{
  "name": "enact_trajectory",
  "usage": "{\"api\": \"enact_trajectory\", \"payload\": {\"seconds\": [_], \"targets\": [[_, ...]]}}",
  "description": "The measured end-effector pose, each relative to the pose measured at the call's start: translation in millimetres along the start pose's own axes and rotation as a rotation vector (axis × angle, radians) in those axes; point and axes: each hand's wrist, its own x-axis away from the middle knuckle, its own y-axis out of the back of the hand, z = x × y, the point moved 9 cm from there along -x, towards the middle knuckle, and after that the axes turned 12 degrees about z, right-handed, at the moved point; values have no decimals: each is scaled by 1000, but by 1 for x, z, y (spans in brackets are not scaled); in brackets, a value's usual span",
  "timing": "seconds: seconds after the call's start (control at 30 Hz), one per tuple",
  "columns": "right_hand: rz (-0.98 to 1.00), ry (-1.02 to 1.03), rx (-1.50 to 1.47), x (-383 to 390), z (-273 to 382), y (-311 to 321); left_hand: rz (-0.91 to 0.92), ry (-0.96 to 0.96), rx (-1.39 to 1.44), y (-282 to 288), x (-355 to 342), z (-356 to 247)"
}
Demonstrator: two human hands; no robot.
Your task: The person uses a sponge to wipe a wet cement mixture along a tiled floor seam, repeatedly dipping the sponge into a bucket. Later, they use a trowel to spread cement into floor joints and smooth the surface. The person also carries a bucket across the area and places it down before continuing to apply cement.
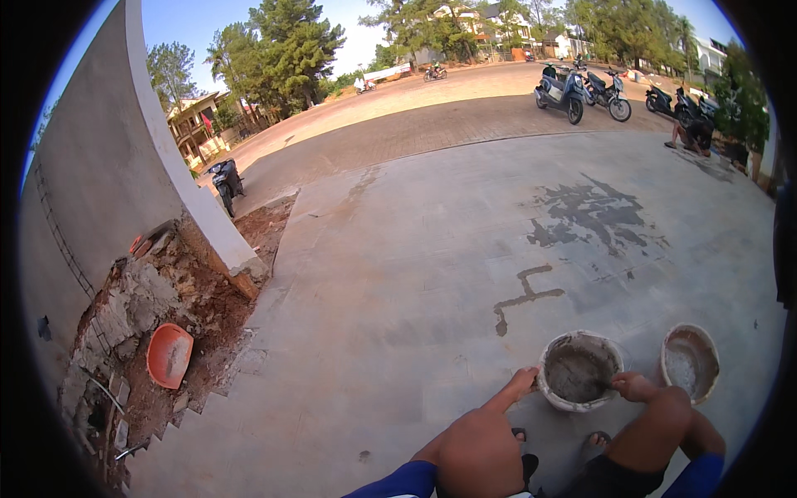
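A bucket (581, 405) crusted with pale cement stands between my knees, with a wet grey mix (577, 369) inside it. My left hand (524, 383) is closed at the bucket's left rim, steadying grip against its edge. At the right rim my right hand (633, 387) is closed, its fingers reaching over the inside. A dark, thin part shows at those fingertips, but I cannot make out what it is. Just right of that hand stands a second whitish bucket (691, 362), with a pale grey residue inside.
Grey paving (398, 290) spreads around me, with dark wet patches (589, 214) ahead. To the left, an orange basin (169, 356) lies on soil and rubble beside a wall (100, 166). Motorbikes (564, 93) are parked at the far right, near a crouching person (696, 137).
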Motion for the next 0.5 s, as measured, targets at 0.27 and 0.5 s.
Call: {"api": "enact_trajectory", "payload": {"seconds": [0.27,0.5], "targets": [[172,-31,-774,2,78,43,-6,-36,-103,9,-10,-43],[266,84,-964,-42,128,63,-105,-38,-97,72,9,-66]]}}
